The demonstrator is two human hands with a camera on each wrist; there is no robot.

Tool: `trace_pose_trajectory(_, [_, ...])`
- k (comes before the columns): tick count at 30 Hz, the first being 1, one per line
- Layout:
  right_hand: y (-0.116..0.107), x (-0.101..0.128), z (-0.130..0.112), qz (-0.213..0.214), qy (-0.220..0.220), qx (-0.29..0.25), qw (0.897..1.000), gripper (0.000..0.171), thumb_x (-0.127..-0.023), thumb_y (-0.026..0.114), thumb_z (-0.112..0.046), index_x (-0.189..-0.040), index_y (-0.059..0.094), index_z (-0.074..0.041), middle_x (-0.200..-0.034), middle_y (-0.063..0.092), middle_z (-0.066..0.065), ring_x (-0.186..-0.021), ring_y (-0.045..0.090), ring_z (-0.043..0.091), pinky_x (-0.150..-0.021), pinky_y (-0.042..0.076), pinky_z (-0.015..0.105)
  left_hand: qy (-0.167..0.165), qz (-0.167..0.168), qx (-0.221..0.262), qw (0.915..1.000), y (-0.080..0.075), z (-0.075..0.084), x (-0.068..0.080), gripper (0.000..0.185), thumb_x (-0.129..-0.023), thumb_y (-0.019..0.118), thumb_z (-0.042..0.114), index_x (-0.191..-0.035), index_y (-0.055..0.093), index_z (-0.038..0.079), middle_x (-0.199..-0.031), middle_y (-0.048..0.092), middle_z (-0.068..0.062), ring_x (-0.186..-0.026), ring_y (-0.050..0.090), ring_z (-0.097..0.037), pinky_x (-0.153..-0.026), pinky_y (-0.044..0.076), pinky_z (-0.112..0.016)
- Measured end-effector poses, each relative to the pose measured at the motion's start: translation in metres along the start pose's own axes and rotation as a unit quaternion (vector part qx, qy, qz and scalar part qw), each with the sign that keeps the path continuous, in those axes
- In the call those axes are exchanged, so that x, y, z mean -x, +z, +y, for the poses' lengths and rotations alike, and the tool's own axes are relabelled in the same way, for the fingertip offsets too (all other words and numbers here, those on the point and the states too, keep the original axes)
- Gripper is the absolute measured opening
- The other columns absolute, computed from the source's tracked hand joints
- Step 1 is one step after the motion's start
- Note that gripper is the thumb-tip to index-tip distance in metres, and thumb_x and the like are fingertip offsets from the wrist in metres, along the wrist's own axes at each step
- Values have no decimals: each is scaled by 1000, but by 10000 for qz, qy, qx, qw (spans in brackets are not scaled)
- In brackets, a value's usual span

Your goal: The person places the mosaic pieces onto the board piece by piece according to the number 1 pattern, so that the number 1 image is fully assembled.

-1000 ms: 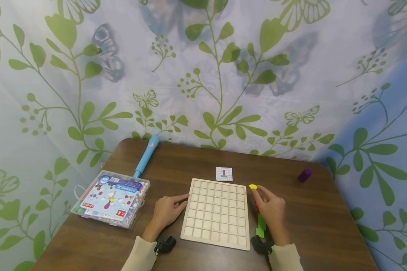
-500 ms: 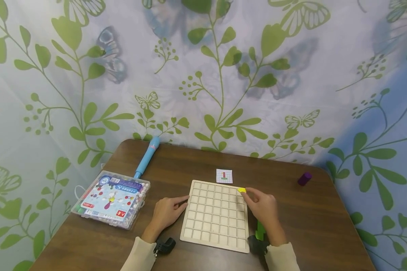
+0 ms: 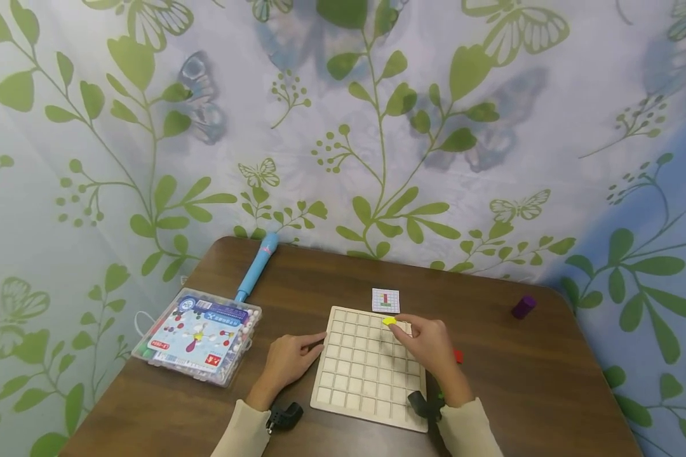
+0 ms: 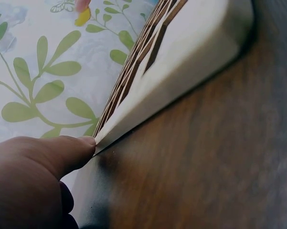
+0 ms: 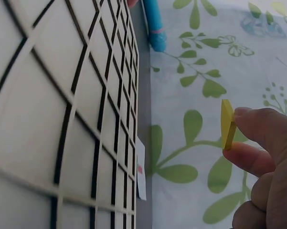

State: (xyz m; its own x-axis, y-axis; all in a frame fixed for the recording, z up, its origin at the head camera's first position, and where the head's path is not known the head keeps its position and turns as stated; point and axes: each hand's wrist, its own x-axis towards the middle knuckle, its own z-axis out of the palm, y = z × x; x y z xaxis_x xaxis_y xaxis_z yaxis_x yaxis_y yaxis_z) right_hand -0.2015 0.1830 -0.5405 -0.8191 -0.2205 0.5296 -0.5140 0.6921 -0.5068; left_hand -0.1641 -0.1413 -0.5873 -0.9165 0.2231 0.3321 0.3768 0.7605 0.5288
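The yellow tile (image 3: 389, 320), pinched in the right hand (image 3: 429, 346) over the grid board's (image 3: 354, 374) far rows, should be lowered flat and square into one cell while the board's edge is steadied by the left hand's (image 3: 288, 362) straight fingers.

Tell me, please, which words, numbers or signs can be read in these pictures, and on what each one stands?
Nothing can be read for certain.
Plastic box: its lid label bears print and a round logo, too small and blurred to read.
Small card: a coloured grid pattern only, no legible text.
Wooden grid board, blue pen, yellow piece: no writing visible.
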Motion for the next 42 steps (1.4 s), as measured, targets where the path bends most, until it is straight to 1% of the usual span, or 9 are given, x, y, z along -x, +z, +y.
trace_pose_trajectory(6, [16,-8,-1,-245,-8,-288,9993,21,-83,87,-24,-100,82,-12,-53,24,-20,-48,15,-5,-44,21,22,-51,68,-14,10000,2,1,2,31,-94,76,32,-124,77,27,-48,17,27,-45,14,1,-45,15,-23])
trace_pose_trajectory(11, [30,-10,-2,-710,-102,101,9974,23,-86,84,-29,-102,81,-14,-53,23,-19,-49,14,-3,-46,20,22,-80,46,-22,10000,3,0,2,31,-94,76,32,-124,77,28,-47,18,26,-44,14,1,-45,15,-24])
trace_pose_trajectory(15, [39,-10,-3,-801,-291,280,9960,22,-85,84,-30,-100,81,-15,-53,22,-20,-51,16,-3,-48,19,22,-112,-21,-5,9999,4,0,2,31,-94,76,33,-125,76,28,-46,20,25,-43,15,2,-45,16,-23])
trace_pose_trajectory(18, [46,-10,-3,-858,-104,-189,9961,21,-84,85,-29,-99,82,-14,-52,24,-19,-50,16,-3,-47,19,22,-136,-25,-7,9999,5,-1,2,31,-94,75,34,-125,76,29,-46,21,24,-43,15,2,-45,16,-23])
trace_pose_trajectory(21, [51,-8,-2,-1084,315,-838,9901,20,-86,84,-27,-100,82,-13,-49,28,-17,-47,18,-2,-45,21,22,-142,-1,-37,9999,5,-1,1,31,-94,75,34,-124,77,29,-47,22,23,-44,16,2,-45,16,-23])
trace_pose_trajectory(24, [56,-5,-1,-1222,572,-1077,9850,19,-86,84,-26,-100,82,-12,-48,31,-17,-45,20,-2,-45,23,23,-128,-14,-54,9999,4,0,1,31,-94,75,34,-125,76,29,-47,22,23,-44,16,1,-45,16,-24])
trace_pose_trajectory(28, [62,-3,0,-1131,427,-705,9902,19,-86,84,-26,-100,82,-12,-47,30,-20,-46,20,-2,-46,23,22,-122,-52,-27,9999,4,0,1,31,-94,75,35,-125,76,29,-47,23,22,-44,16,1,-45,16,-23])
trace_pose_trajectory(32, [64,-3,1,-1140,319,-440,9920,20,-87,83,-29,-100,82,-13,-48,28,-21,-45,20,-3,-46,25,22,-105,-47,41,9999,3,0,0,31,-94,75,34,-125,76,28,-46,24,22,-44,14,2,-45,16,-23])
trace_pose_trajectory(42, [63,-7,-1,-1531,517,-365,9862,23,-91,80,-32,-106,82,-14,-48,32,-17,-46,22,0,-49,27,24,-152,-124,84,9998,0,0,-2,32,-96,73,34,-126,76,27,-44,25,21,-43,14,1,-45,16,-24])
